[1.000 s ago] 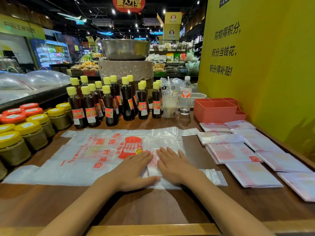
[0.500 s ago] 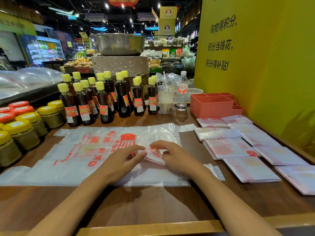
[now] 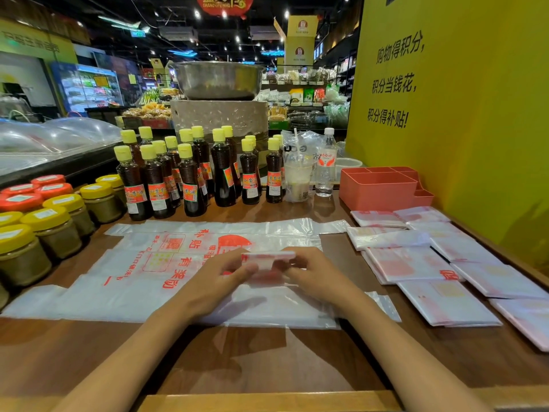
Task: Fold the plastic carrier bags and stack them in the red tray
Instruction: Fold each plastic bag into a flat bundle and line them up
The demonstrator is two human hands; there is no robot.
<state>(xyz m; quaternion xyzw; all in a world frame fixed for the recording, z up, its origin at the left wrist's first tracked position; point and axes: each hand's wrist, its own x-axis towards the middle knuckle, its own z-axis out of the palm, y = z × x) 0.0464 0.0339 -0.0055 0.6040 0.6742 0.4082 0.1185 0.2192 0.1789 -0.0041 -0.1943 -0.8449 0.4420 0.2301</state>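
Head view: my left hand (image 3: 221, 276) and right hand (image 3: 312, 272) pinch small folded bag (image 3: 267, 260) between fingertips, lifted just above flat unfolded bags (image 3: 142, 281) spread on wooden table (image 3: 267, 358). Folded bags (image 3: 416, 263) lie in rows to right, about eight, overlapping. One red tray (image 3: 377, 191) beyond them by yellow wall (image 3: 475, 114). About twelve dark bottles (image 3: 190, 176) behind; about ten jars (image 3: 56, 230) at left. Nothing between my hands and tray.

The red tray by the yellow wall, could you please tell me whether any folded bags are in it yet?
Cannot tell for sure: the red tray shows no bags above its rim, but its floor is hidden; folded bags lie on the table beside it.
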